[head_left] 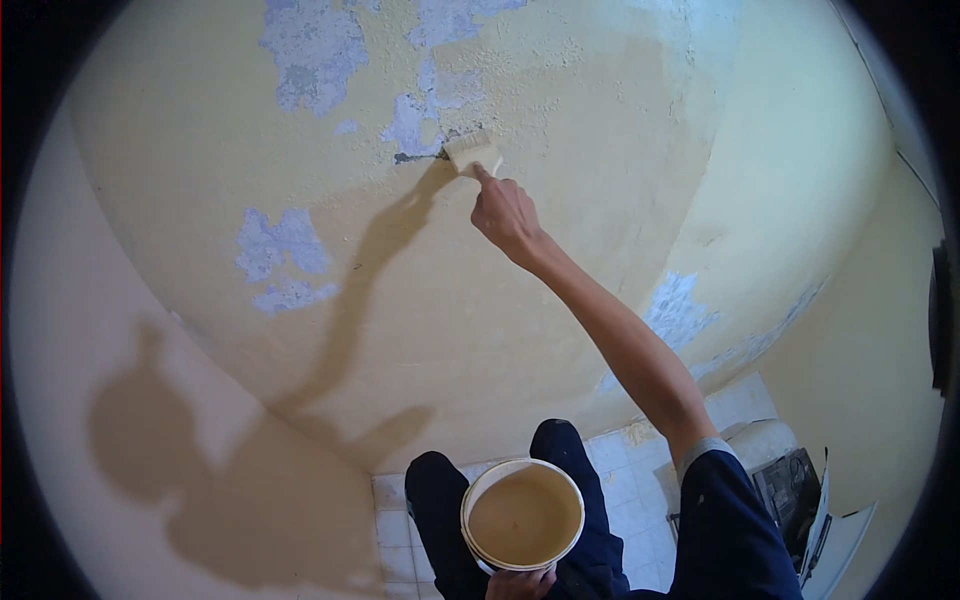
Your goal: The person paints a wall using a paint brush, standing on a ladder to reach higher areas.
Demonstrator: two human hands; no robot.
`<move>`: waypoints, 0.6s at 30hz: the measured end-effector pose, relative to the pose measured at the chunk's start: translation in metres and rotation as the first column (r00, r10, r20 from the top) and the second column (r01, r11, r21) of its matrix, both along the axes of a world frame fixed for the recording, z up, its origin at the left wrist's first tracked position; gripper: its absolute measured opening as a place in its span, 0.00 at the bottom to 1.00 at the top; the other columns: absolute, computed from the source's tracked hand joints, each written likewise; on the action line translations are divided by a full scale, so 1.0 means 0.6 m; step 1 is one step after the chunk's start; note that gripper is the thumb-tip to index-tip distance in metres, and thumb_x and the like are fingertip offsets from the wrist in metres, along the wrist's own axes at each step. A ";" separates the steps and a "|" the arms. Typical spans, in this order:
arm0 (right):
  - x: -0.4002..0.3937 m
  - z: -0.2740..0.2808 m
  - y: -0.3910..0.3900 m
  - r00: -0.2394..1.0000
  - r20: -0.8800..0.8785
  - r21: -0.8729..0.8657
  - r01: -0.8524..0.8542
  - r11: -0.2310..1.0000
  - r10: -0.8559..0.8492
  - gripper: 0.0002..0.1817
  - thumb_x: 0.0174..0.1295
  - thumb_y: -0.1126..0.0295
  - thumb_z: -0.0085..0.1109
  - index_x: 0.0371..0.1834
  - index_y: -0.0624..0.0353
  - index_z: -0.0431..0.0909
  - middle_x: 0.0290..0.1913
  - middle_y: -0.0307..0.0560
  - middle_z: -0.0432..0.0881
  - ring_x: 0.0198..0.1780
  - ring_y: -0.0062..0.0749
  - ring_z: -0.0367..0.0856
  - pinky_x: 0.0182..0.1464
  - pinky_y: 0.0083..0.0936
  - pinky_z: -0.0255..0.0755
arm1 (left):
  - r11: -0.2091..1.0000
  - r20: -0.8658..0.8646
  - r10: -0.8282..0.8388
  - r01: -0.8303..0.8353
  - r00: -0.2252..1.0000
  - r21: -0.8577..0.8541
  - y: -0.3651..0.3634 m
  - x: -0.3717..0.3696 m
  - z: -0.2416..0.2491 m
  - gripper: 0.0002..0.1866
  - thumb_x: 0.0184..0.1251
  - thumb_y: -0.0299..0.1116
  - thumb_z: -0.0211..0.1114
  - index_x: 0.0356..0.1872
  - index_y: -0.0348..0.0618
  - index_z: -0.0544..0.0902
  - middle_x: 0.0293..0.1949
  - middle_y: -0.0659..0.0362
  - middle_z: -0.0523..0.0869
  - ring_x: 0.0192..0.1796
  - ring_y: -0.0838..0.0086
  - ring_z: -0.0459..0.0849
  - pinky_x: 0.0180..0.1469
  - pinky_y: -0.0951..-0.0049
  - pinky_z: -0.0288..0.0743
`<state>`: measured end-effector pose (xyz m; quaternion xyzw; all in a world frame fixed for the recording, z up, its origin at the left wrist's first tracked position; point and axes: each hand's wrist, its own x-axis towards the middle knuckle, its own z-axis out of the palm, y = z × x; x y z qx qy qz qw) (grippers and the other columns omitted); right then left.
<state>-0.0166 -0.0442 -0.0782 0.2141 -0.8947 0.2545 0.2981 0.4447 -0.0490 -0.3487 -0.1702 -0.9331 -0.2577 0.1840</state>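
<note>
My right hand (506, 218) is stretched out to the wall (560, 280), its fingers closed round a wide, cream-coloured paintbrush (474, 153). The bristles touch the wall beside a pale, peeled patch (408, 125) and a small dark gap. Down between my knees is a white bucket (470, 535) with beige paint (525, 518) inside. My left hand (520, 584) grips the bucket at its near rim; part of that hand is cut off by the frame's lower edge.
More bluish-white peeled patches (283, 245) mark the wall, with bubbled paint near the top. White floor tiles (615, 480) show below. At the lower right stand a rounded pale object (762, 440) and a dark boxy item (787, 487). My shadow falls across the left corner.
</note>
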 end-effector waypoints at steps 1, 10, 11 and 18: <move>0.012 0.007 0.004 0.997 0.079 0.014 -0.018 1.000 0.017 0.30 0.55 0.76 0.49 0.66 0.53 0.62 0.31 0.67 0.76 0.32 0.60 0.79 0.33 0.48 0.74 | 1.000 -0.002 0.002 -0.002 1.000 -0.004 -0.001 0.004 -0.003 0.12 0.55 0.37 0.67 0.41 0.50 0.84 0.39 0.59 0.85 0.41 0.64 0.84 0.44 0.61 0.77; -0.053 0.156 -0.009 0.947 -0.320 -0.036 -0.035 0.999 0.021 0.31 0.55 0.76 0.51 0.66 0.57 0.61 0.30 0.65 0.77 0.32 0.59 0.80 0.32 0.46 0.75 | 0.999 -0.032 0.004 -0.003 0.999 0.039 -0.004 0.001 -0.005 0.12 0.55 0.38 0.67 0.41 0.52 0.85 0.38 0.60 0.85 0.41 0.64 0.83 0.46 0.60 0.76; -0.057 0.141 -0.016 0.951 -0.309 -0.052 -0.012 0.999 -0.004 0.30 0.56 0.75 0.49 0.66 0.55 0.63 0.29 0.66 0.77 0.31 0.60 0.79 0.32 0.47 0.74 | 0.995 -0.008 0.018 -0.017 1.000 0.100 -0.002 0.000 -0.009 0.11 0.54 0.37 0.67 0.40 0.52 0.85 0.38 0.61 0.85 0.40 0.64 0.83 0.46 0.61 0.76; -0.008 -0.012 0.016 0.995 0.068 0.143 -0.076 0.987 0.067 0.20 0.52 0.73 0.51 0.50 0.60 0.73 0.33 0.67 0.80 0.35 0.60 0.81 0.35 0.49 0.75 | 0.998 -0.130 0.035 -0.041 0.991 -0.044 0.007 0.002 -0.002 0.10 0.54 0.36 0.66 0.39 0.54 0.85 0.38 0.64 0.85 0.38 0.71 0.83 0.42 0.65 0.76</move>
